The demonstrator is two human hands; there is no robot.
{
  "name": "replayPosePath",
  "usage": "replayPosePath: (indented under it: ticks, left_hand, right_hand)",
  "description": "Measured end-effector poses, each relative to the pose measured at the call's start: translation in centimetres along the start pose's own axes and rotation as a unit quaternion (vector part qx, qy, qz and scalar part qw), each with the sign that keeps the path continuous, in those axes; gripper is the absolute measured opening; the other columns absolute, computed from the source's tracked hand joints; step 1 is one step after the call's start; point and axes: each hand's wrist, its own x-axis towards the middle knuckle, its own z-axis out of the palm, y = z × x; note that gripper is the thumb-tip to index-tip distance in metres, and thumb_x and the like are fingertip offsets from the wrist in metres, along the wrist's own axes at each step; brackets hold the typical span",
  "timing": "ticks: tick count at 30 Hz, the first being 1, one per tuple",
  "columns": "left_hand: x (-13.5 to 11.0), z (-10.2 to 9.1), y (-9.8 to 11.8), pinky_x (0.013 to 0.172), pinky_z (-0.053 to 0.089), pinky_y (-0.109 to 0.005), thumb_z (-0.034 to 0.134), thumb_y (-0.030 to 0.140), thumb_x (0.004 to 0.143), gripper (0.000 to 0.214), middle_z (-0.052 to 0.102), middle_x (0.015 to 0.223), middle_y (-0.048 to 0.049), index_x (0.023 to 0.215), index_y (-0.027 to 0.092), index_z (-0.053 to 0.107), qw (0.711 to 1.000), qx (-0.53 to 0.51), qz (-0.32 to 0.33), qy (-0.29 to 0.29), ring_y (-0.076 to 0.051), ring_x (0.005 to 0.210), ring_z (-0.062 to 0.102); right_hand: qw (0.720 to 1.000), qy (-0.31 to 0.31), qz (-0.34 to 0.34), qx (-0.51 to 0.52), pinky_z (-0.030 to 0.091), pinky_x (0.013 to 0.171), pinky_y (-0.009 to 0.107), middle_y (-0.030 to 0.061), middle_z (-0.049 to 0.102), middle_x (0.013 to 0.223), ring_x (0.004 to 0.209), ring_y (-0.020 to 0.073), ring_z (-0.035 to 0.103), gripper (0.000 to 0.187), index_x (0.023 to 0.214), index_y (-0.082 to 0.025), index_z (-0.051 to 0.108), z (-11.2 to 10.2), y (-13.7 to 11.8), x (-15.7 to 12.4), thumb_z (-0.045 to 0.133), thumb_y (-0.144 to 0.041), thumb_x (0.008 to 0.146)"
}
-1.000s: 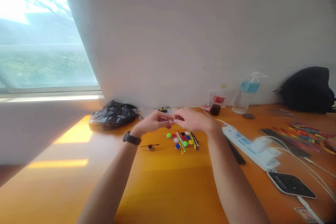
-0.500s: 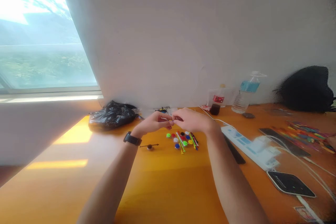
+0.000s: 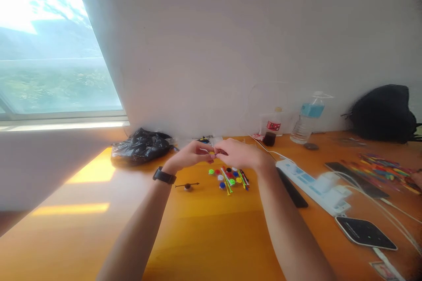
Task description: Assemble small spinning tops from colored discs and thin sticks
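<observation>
Head view: left hand and right hand meet above the orange-brown wooden table, fingertips bunched close; can't tell what they pinch. Small round multicoloured plastic pieces and thin coloured plastic sticks lie clustered just nearer. Thin dark stick with dark round piece sits left.

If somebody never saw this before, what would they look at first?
Probably the bright glass window at the upper left. Next might come the bare left hand and bare right hand, close together above the orange-brown table, with small colourful round pieces and thin colourful sticks just below them in view. A shiny black plastic bag left of the hands stands out too.
</observation>
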Motion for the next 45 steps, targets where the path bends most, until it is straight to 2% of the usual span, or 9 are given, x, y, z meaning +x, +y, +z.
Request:
replayPosePath:
  ticks: [4,16,23,26,30,34,37,40,45]
  left_hand:
    - [0.1,0.0,-0.2,0.083,0.054,-0.030,0.080,0.039,0.082,0.041,0.078,0.100,-0.0110,0.115,0.015,0.078,1.000,0.000,0.001,-0.013,-0.020,0.089,0.072]
    - [0.1,0.1,0.1,0.070,0.052,-0.026,0.084,0.037,0.075,0.040,0.078,0.092,-0.0090,0.106,0.013,0.080,0.999,0.035,-0.008,0.014,-0.019,0.081,0.069]
    - [0.5,0.4,-0.2,0.071,0.052,-0.026,0.081,0.035,0.078,0.034,0.077,0.091,-0.0098,0.103,0.012,0.079,0.999,0.030,-0.010,-0.003,-0.018,0.080,0.068]
    - [1.0,1.3,-1.0,0.068,0.051,-0.024,0.075,0.029,0.081,0.022,0.075,0.085,-0.0068,0.095,0.012,0.077,0.999,0.045,-0.001,-0.013,-0.017,0.077,0.067]
    - [2.0,3.5,-3.1,0.058,0.047,-0.022,0.071,0.013,0.075,0.002,0.071,0.075,-0.0035,0.076,0.012,0.071,0.992,0.126,0.019,-0.002,-0.018,0.071,0.064]
    - [2.6,4.8,-4.7,0.062,0.048,-0.024,0.070,0.010,0.073,0.004,0.073,0.079,-0.0041,0.076,0.013,0.071,0.990,0.139,0.024,0.007,-0.021,0.078,0.066]
    - [2.6,4.2,-5.0,0.059,0.049,-0.024,0.074,0.015,0.075,0.003,0.074,0.075,-0.0054,0.075,0.013,0.073,0.992,0.129,0.002,-0.001,-0.020,0.072,0.068]
    - [2.3,3.0,-4.4,0.055,0.047,-0.022,0.076,0.022,0.077,0.011,0.073,0.068,-0.0047,0.071,0.013,0.073,0.991,0.129,-0.020,0.006,-0.018,0.065,0.067]
    - [1.4,1.3,-2.7,0.052,0.047,-0.020,0.077,0.037,0.081,0.023,0.070,0.065,-0.0034,0.081,0.014,0.079,0.992,0.118,-0.036,-0.008,-0.013,0.059,0.064]
  right_hand:
    - [1.000,-0.009,0.011,-0.001,0.030,0.055,0.025,0.0016,0.067,0.080,0.059,0.0119,0.054,0.015,0.087,-0.020,0.063,-0.2,-0.2,-0.1,0.051,-0.027,0.094]
    - [1.000,-0.018,0.017,0.007,0.031,0.055,0.025,0.0017,0.067,0.079,0.058,0.0121,0.054,0.015,0.089,-0.021,0.064,0.3,0.0,0.2,0.052,-0.028,0.094]
    - [0.999,-0.020,0.029,-0.015,0.032,0.054,0.026,0.0020,0.068,0.076,0.057,0.0134,0.057,0.014,0.087,-0.022,0.065,0.6,0.5,0.5,0.054,-0.030,0.092]
    - [0.999,-0.020,0.031,-0.029,0.034,0.055,0.026,0.0034,0.070,0.077,0.058,0.0152,0.060,0.012,0.087,-0.022,0.067,1.0,0.4,0.9,0.057,-0.029,0.090]
    - [0.997,-0.052,0.019,-0.046,0.038,0.059,0.027,0.0080,0.074,0.085,0.066,0.0178,0.064,0.012,0.089,-0.020,0.072,2.0,-0.4,1.6,0.060,-0.020,0.086]
    - [0.994,-0.084,0.042,-0.048,0.041,0.060,0.028,0.0105,0.075,0.092,0.070,0.0190,0.066,0.018,0.095,-0.018,0.074,2.6,-0.9,1.9,0.061,-0.016,0.083]
    - [0.997,-0.078,0.005,-0.028,0.040,0.062,0.027,0.0078,0.075,0.094,0.074,0.0179,0.066,0.017,0.095,-0.020,0.074,2.3,-0.5,2.0,0.062,-0.017,0.083]
    - [0.998,-0.062,-0.027,-0.010,0.038,0.061,0.025,0.0056,0.074,0.092,0.073,0.0162,0.064,0.015,0.091,-0.021,0.071,1.7,0.1,1.9,0.058,-0.018,0.085]
    - [0.999,-0.047,0.016,-0.011,0.034,0.057,0.026,0.0034,0.071,0.081,0.063,0.0152,0.060,0.011,0.088,-0.022,0.067,0.8,0.5,1.1,0.057,-0.023,0.087]
